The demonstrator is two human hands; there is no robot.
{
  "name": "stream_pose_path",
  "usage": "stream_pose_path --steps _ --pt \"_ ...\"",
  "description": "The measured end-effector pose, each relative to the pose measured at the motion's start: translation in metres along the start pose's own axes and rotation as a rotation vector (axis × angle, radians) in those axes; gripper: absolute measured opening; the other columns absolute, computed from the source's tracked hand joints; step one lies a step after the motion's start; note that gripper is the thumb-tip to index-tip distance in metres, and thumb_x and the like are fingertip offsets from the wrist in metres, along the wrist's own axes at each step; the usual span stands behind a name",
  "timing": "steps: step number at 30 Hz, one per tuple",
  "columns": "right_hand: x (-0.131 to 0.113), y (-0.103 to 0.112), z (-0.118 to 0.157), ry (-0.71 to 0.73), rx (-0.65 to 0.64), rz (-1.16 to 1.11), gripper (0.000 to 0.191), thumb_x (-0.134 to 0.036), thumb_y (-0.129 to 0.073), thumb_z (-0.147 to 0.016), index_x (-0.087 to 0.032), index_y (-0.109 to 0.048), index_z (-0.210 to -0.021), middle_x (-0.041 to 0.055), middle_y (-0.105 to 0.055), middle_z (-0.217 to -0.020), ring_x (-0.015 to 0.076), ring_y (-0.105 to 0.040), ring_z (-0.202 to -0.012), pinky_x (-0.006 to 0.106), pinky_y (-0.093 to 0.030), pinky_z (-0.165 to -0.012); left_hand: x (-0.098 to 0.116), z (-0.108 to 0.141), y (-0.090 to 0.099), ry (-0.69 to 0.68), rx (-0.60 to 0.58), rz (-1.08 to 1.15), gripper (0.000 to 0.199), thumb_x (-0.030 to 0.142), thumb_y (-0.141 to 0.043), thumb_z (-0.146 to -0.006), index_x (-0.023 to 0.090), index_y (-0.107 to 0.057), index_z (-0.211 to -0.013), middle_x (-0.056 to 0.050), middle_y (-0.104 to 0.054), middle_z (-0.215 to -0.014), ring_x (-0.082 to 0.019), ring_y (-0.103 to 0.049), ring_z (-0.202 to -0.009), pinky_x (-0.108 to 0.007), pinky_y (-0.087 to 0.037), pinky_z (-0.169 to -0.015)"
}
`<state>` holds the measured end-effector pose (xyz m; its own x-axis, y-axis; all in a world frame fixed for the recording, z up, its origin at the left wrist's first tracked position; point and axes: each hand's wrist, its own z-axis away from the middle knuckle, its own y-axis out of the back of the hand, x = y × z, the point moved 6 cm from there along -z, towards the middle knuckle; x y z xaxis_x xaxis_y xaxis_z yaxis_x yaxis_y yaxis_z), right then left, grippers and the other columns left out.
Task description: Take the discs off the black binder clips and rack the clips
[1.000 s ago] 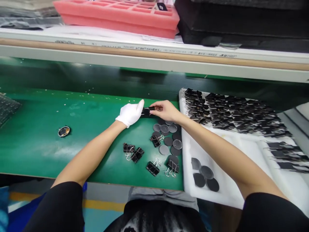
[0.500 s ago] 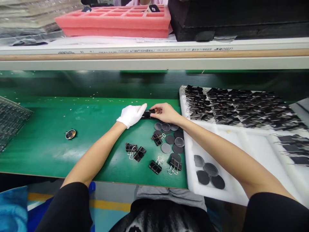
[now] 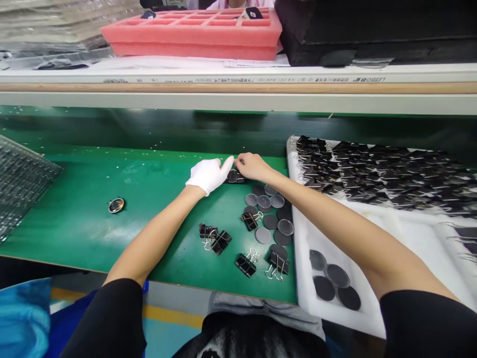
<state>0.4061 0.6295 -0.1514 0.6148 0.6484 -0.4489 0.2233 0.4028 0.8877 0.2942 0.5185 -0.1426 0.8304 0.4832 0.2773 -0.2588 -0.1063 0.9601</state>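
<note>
In a white glove, my left hand point(image 3: 209, 175) is closed at the left end of a black binder clip assembly point(image 3: 236, 177), with a round dark piece showing in it. My bare right hand point(image 3: 254, 166) is at the assembly's upper right, its fingers curled and thumb tip near my left thumb. What those right fingers pinch is hidden. Below lie several round dark discs point(image 3: 264, 202) and a binder clip point(image 3: 252, 220). More loose binder clips point(image 3: 246, 264) rest nearer the front edge.
A white foam tray point(image 3: 303, 293) at the right carries rows of black binder clips point(image 3: 365, 166) and loose discs. At left are a small round part point(image 3: 116, 205) and a clear plastic tray point(image 3: 24, 181). Overhead, a shelf edge point(image 3: 238, 102) holds pink foam point(image 3: 194, 44); a person sits behind.
My right hand's fingers have curled and moved to the top of the black assembly, closer to my left thumb. The whole view has shifted slightly; the loose clips and discs lie as before.
</note>
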Motion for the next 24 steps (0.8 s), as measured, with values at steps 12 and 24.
stream_pose_path --steps 12,24 --pt "0.003 -0.002 -0.023 -0.325 0.144 -0.203 0.049 -0.050 -0.026 -0.106 -0.024 -0.059 -0.132 0.0173 -0.058 -0.141 0.0386 -0.049 -0.136 0.063 -0.037 -0.113 -0.005 0.000 -0.010 -0.153 0.138 -0.094 0.050 0.046 -0.030 -0.107 0.021 -0.073 -0.097 -0.010 -0.078 -0.091 -0.028 -0.074 -0.087 -0.033 -0.044 -0.071" --pt "0.004 -0.018 -0.019 -0.279 0.224 -0.236 0.060 -0.057 -0.012 -0.105 -0.025 -0.053 -0.135 0.0176 -0.048 -0.146 0.0380 -0.036 -0.147 0.068 -0.024 -0.119 -0.004 0.001 -0.012 -0.151 0.140 -0.080 0.048 0.043 -0.032 -0.106 0.021 -0.073 -0.094 -0.010 -0.077 -0.087 -0.028 -0.073 -0.084 -0.033 -0.043 -0.070"
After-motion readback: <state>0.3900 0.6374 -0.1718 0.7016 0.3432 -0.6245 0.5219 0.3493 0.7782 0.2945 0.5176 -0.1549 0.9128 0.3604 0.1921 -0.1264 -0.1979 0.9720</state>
